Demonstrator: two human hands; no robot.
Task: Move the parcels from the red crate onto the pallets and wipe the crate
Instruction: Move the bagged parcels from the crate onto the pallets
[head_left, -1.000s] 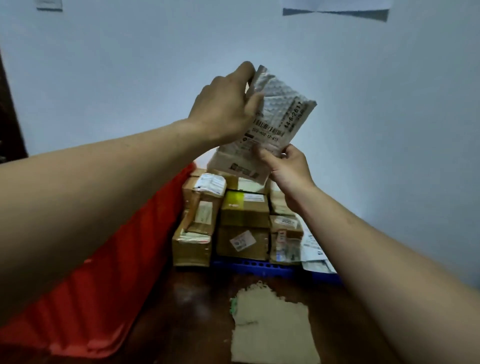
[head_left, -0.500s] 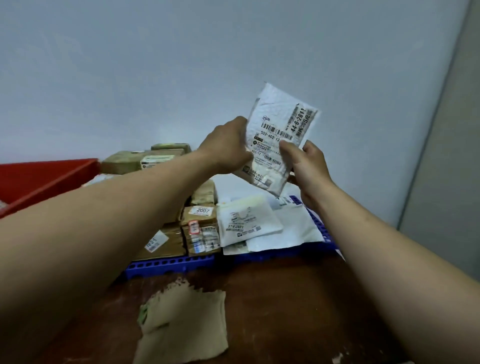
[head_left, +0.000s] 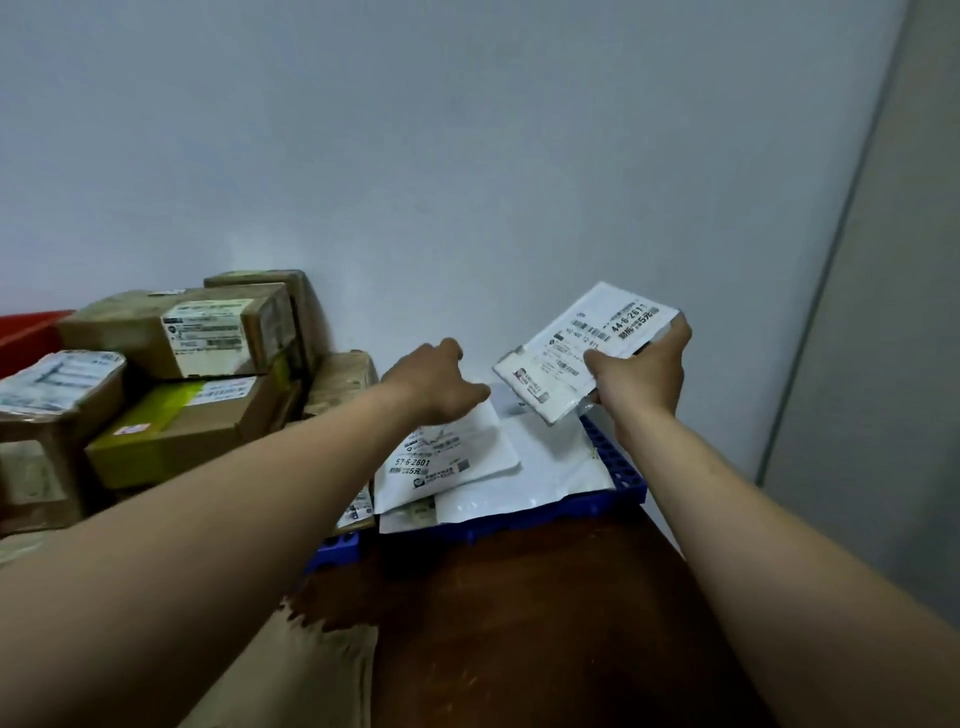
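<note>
Your right hand (head_left: 641, 371) grips the white padded parcel (head_left: 566, 353) at its near corner, with the thumb on the label side and the fingers curled round the far edge. It holds the parcel tilted in the air above the right part of the blue pallet (head_left: 628, 483). Your left hand (head_left: 434, 382) holds nothing; its fingers are loose and a little spread, and it hangs just above the mailers. The pallet lies on a dark brown surface (head_left: 519, 623) and reaches back to the pale wall (head_left: 467, 156). A stack of cardboard boxes (head_left: 208, 338) fills its left part, and behind them, at the far left, you see only a strip of the red crate (head_left: 26, 330), so I cannot tell whether parcels remain inside it. On the right part lies a large flat white bag (head_left: 550, 467), and partly on it a smaller labelled mailer (head_left: 447, 457). A beige cloth (head_left: 322, 654) lies near you on the brown surface, partly under your left arm. I judge that you are in the moving step, about to set this one parcel down; the wiping seems not yet begun, because the cloth lies unused. For the next move, lower the parcel flat onto the white bags, keep it inside the edge of the pallet, and loosen your fingers only when it rests. The bags look smooth, so it may slide.
</note>
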